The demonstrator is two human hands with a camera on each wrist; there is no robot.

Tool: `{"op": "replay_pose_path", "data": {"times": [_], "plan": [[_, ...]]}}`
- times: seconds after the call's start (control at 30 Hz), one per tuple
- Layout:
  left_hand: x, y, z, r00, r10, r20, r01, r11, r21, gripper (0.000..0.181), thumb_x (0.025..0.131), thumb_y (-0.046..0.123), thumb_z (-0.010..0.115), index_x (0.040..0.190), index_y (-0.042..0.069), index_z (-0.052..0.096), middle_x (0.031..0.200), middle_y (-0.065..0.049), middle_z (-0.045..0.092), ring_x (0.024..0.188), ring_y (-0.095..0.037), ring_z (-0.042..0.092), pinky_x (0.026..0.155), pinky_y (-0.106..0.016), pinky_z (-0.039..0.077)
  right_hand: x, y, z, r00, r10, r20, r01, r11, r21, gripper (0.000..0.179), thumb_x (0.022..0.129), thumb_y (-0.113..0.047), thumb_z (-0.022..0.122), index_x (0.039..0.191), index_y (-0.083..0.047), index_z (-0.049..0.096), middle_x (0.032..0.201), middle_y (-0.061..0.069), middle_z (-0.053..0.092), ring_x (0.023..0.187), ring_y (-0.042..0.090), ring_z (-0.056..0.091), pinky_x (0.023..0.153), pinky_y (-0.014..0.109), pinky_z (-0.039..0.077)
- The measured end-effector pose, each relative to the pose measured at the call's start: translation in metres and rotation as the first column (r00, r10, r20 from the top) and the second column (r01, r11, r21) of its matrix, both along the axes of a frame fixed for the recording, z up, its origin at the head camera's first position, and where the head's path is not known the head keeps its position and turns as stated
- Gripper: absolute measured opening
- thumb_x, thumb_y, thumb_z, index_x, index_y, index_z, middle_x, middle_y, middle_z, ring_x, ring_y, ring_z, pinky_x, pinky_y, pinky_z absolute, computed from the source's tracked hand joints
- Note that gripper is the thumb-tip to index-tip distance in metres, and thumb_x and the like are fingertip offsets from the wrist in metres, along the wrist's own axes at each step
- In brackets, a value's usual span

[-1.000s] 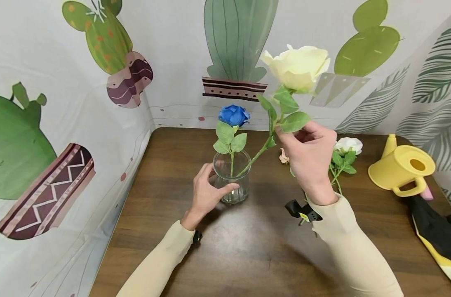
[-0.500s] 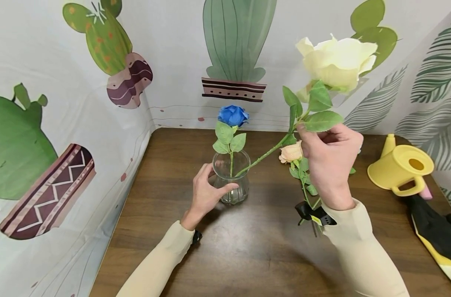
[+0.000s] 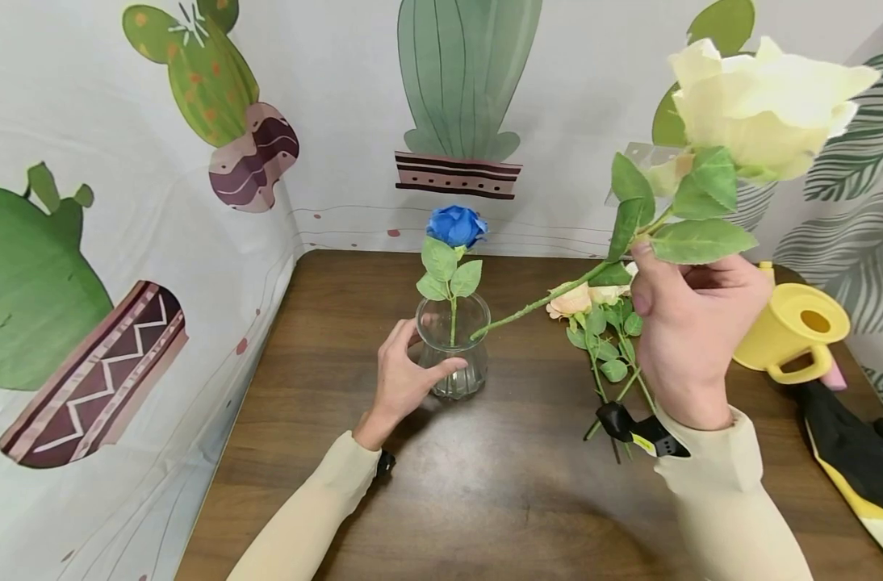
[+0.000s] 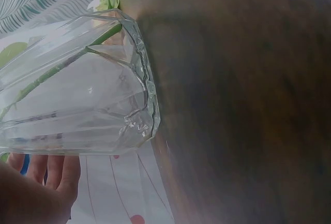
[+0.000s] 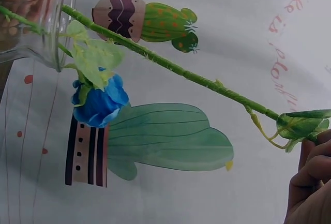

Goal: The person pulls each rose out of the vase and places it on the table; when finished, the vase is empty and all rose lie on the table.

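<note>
A clear glass vase stands upright on the wooden table, with my left hand gripping its left side, thumb in front. Inside it a blue rose stands with its stem down in the glass. Up at the right, my right hand pinches a large cream-white rose by the stem just below its leaves. That stem slants down left, its cut end at the vase's rim; whether the tip is inside the mouth I cannot tell. The left wrist view shows one green stem through the glass.
Several roses lie right of the vase, a peach rose among them, partly behind my right hand and wrist strap. Farther right are a yellow watering can, a small pink object and a black-and-yellow glove. A printed cloth hangs behind the table.
My right hand has moved right with the white rose, drawing its stem up from inside the vase to the rim. The left hand, vase and blue rose stay in place.
</note>
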State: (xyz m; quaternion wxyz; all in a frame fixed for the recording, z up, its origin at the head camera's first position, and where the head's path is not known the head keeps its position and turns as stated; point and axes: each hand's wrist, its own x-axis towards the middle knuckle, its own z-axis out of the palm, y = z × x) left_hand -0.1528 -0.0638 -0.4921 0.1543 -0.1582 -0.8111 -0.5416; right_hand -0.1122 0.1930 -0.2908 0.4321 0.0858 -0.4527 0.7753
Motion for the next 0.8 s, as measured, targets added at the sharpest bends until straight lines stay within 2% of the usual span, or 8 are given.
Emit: {"op": "replay_pose_path", "data": {"times": [0.2, 0.37, 0.5, 0.63, 0.73, 0.8], "plan": [[0.0, 0.0, 0.001, 1.0, -0.003, -0.001, 0.003, 1.0, 0.004, 0.072, 0.067, 0.024, 0.106, 0.129, 0.008, 0.073, 0.115, -0.01, 0.075, 0.112, -0.029, 0.075, 0.099, -0.057, 0.062, 0.007, 0.006, 0.003, 1.0, -0.003, -0.009, 0.002, 0.999, -0.039, 0.009, 0.08, 0.028, 0.066, 0.076, 0.021, 0.066, 0.055, 0.008, 0.056, 0.037, 0.013, 0.03, 0.038, 0.02, 0.026], [0.0, 0.0, 0.001, 1.0, -0.004, 0.012, 0.004, 1.0, 0.007, 0.073, 0.068, 0.026, 0.106, 0.13, 0.007, 0.072, 0.117, -0.011, 0.074, 0.114, -0.03, 0.074, 0.102, -0.055, 0.062, 0.011, 0.01, -0.003, 0.999, -0.001, 0.035, 0.0, 1.0, 0.026, 0.008, 0.08, 0.026, 0.068, 0.075, 0.019, 0.068, 0.052, 0.006, 0.054, 0.037, 0.013, 0.033, 0.039, 0.021, 0.028], [0.0, 0.0, 0.001, 1.0, -0.003, 0.015, 0.003, 1.0, 0.004, 0.073, 0.069, 0.025, 0.105, 0.131, 0.007, 0.072, 0.117, -0.011, 0.074, 0.115, -0.031, 0.074, 0.103, -0.055, 0.062, 0.012, 0.012, -0.011, 0.994, -0.004, 0.109, -0.005, 0.996, 0.087, 0.012, 0.081, 0.025, 0.067, 0.075, 0.015, 0.071, 0.048, 0.003, 0.053, 0.037, 0.013, 0.036, 0.04, 0.021, 0.029], [0.001, 0.0, 0.001, 1.0, -0.001, 0.023, 0.001, 1.0, -0.003, 0.072, 0.069, 0.025, 0.105, 0.131, 0.008, 0.072, 0.117, -0.011, 0.074, 0.115, -0.032, 0.074, 0.104, -0.053, 0.062, 0.013, 0.014, -0.021, 0.983, 0.023, 0.184, -0.051, 0.987, 0.151, 0.014, 0.082, 0.024, 0.069, 0.077, 0.012, 0.074, 0.046, 0.001, 0.052, 0.039, 0.012, 0.039, 0.041, 0.02, 0.03], [0.001, -0.001, 0.002, 1.0, -0.001, 0.031, 0.001, 1.0, -0.006, 0.072, 0.069, 0.025, 0.105, 0.131, 0.008, 0.072, 0.118, -0.011, 0.074, 0.116, -0.032, 0.074, 0.104, -0.054, 0.061, 0.012, 0.017, -0.031, 0.963, 0.019, 0.27, -0.079, 0.973, 0.215, 0.015, 0.083, 0.02, 0.073, 0.08, 0.006, 0.077, 0.047, -0.001, 0.053, 0.04, 0.01, 0.041, 0.041, 0.02, 0.033], [0.001, -0.001, 0.002, 0.999, -0.002, 0.033, 0.003, 1.0, -0.006, 0.072, 0.069, 0.025, 0.104, 0.131, 0.008, 0.072, 0.118, -0.011, 0.074, 0.116, -0.032, 0.074, 0.104, -0.055, 0.061, 0.012, 0.018, -0.037, 0.938, -0.007, 0.346, -0.09, 0.961, 0.261, 0.017, 0.085, 0.017, 0.074, 0.082, 0.001, 0.08, 0.048, -0.003, 0.054, 0.041, 0.007, 0.043, 0.042, 0.019, 0.034]]}}
